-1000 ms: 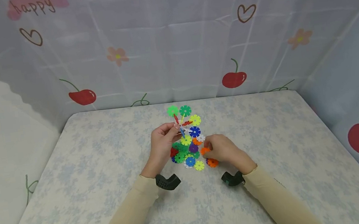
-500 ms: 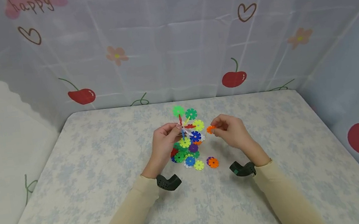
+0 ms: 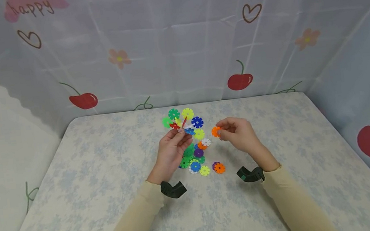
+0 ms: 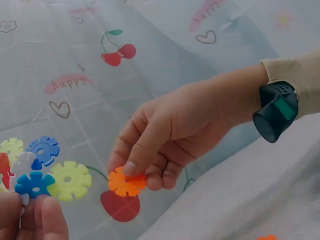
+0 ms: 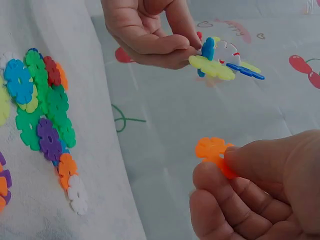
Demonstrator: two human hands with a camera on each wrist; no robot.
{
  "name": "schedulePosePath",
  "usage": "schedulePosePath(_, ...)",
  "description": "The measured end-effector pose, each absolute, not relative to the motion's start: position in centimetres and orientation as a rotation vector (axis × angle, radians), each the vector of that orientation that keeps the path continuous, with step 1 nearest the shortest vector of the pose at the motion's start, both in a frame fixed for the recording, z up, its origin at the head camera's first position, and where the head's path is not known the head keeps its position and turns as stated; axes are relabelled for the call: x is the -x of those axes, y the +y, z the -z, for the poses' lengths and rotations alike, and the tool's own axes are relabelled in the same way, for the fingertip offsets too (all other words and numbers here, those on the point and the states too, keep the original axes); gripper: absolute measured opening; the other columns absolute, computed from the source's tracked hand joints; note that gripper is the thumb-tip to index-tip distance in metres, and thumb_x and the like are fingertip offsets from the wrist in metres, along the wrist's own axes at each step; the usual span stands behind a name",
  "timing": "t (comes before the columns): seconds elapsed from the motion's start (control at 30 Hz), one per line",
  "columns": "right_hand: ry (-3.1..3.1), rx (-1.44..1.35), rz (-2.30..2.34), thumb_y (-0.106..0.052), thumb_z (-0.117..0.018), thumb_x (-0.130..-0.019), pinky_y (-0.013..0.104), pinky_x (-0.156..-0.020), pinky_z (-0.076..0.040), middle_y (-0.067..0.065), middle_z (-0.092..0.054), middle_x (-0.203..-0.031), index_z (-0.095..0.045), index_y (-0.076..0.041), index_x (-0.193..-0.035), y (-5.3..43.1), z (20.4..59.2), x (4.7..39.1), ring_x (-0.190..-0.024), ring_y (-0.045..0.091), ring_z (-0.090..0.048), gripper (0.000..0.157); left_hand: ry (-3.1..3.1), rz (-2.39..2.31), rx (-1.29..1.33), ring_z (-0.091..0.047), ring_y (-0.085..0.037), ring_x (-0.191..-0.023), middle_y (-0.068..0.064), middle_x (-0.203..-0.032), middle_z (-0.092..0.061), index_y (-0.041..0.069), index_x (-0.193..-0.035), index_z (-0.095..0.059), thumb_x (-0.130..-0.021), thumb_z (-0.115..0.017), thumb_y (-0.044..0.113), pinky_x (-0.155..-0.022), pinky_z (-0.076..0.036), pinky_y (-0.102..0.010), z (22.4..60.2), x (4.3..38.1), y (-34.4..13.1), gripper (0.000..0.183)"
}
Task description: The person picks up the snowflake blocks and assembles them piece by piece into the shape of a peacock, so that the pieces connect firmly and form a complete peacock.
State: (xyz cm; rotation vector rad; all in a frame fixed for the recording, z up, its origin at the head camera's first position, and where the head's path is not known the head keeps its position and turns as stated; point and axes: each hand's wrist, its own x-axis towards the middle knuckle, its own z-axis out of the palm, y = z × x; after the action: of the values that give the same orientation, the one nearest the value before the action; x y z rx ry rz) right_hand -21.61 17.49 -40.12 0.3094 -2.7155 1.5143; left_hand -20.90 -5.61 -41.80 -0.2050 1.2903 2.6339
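Note:
My left hand [image 3: 172, 150] pinches a joined cluster of notched plastic discs above the table. Outermost on the cluster are green, yellow and dark blue [image 3: 197, 122] discs, linked by red, white and light blue [image 4: 35, 184] ones nearer the centre. To the right, my right hand [image 3: 241, 133] pinches an orange disc [image 5: 214, 150] between thumb and fingers. A gap separates that disc from the cluster's yellow disc [image 4: 71, 180]. The fingertips of my left hand hide the part of the cluster that they hold.
Below the hands lies a pile of loose discs, with green [image 5: 57, 102], purple [image 3: 198, 152] and white [image 5: 77, 194] among them. Another orange disc [image 3: 219, 168] overlaps a purple one at the pile's right. A patterned cloth covers the table [image 3: 107, 159]; a printed curtain [image 3: 177, 54] hangs behind.
The right hand has lifted the orange disc from beside the pile, up and to the right. In the left hand the disc cluster has turned anticlockwise.

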Motion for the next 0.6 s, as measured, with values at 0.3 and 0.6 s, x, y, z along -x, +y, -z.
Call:
schedulePosePath(0.3, -2.420, -0.134, -2.284, -0.007, -0.060, -0.101, 0.026, -0.071, -0.064, -0.006, -0.074, -0.079, -0.058, 0.009, -0.128, 17.1, 39.3, 21.1, -0.066, 0.008, -0.073, 0.031, 1.145, -2.678, 0.147, -0.073, -0.012, -0.088, -0.002, -0.090, -0.068, 0.011, -0.095, -0.054, -0.107, -0.046, 0.003, -0.084, -0.061, -0.022, 41.8, 20.7, -5.2, 0.017)
schedulePosePath(0.6, -2.355, -0.110, -2.388, -0.006, -0.058, -0.102, 0.024, -0.069, -0.063, -0.005, -0.074, -0.077, -0.057, 0.011, -0.125, 16.4, 39.0, 20.5, -0.063, 0.007, -0.072, 0.029, 1.238, -2.702, 0.071, -0.075, -0.011, -0.086, -0.001, -0.090, -0.071, 0.010, -0.096, -0.058, -0.106, -0.048, 0.002, -0.083, -0.062, -0.023, 42.0, 20.3, -4.9, 0.016)
